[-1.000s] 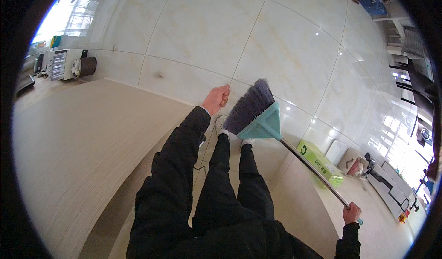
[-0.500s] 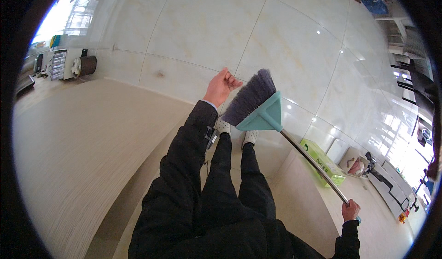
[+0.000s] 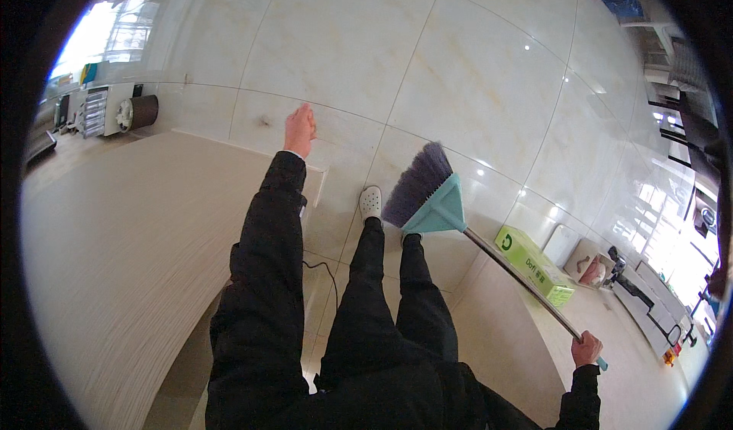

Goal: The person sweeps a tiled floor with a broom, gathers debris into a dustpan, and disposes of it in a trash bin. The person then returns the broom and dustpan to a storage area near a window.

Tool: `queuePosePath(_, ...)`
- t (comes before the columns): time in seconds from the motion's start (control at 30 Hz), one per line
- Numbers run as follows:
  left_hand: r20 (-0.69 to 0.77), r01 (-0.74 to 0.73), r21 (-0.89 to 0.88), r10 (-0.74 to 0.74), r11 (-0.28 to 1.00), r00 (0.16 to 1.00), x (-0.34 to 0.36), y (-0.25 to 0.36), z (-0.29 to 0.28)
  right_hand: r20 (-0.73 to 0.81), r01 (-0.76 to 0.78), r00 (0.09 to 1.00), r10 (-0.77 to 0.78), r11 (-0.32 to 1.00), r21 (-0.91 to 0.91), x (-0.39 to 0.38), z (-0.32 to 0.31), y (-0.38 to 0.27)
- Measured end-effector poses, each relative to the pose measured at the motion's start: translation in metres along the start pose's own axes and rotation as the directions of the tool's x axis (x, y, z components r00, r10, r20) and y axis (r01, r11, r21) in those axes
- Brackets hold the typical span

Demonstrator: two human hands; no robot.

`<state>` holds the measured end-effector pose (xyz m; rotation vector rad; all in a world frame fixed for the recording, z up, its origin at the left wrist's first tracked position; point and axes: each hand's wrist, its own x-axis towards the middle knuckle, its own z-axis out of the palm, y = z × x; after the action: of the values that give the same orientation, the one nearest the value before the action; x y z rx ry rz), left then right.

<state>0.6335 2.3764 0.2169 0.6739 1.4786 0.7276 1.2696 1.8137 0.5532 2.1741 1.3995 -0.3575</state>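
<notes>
A broom (image 3: 432,195) with dark greyish-purple bristles, a teal head and a metal stick lies slantwise across the view, its head raised in front of my legs and partly covering one shoe. Near the stick's end, at the lower right, my right hand (image 3: 587,348) is wrapped round it. My left hand (image 3: 300,130) is stretched forward over the tiled floor, apart from the broom and just beyond the end of the wooden surface. Its fingers are drawn together; whatever they may hold is too small to make out.
A pale wood-grain desktop (image 3: 130,254) fills the left side. On another desk at right stand a green box (image 3: 533,266) and a grey machine (image 3: 645,304). A dark bin (image 3: 140,113) lies at far left. A black cable (image 3: 328,271) hangs beside my leg.
My left hand has moved left, away from the bristles. The broom head has shifted slightly toward me, and my right hand still grips the stick.
</notes>
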Motion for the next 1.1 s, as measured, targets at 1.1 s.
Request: queuePosePath(1.1, -0.426, -0.156, 0.671, 0.550, 0.724, 0.718, 0.051, 0.023, -0.140, 0.795, -0.802, 0.594, 0.124, 0.171, 0.572, 0.103, 0.152, -0.078)
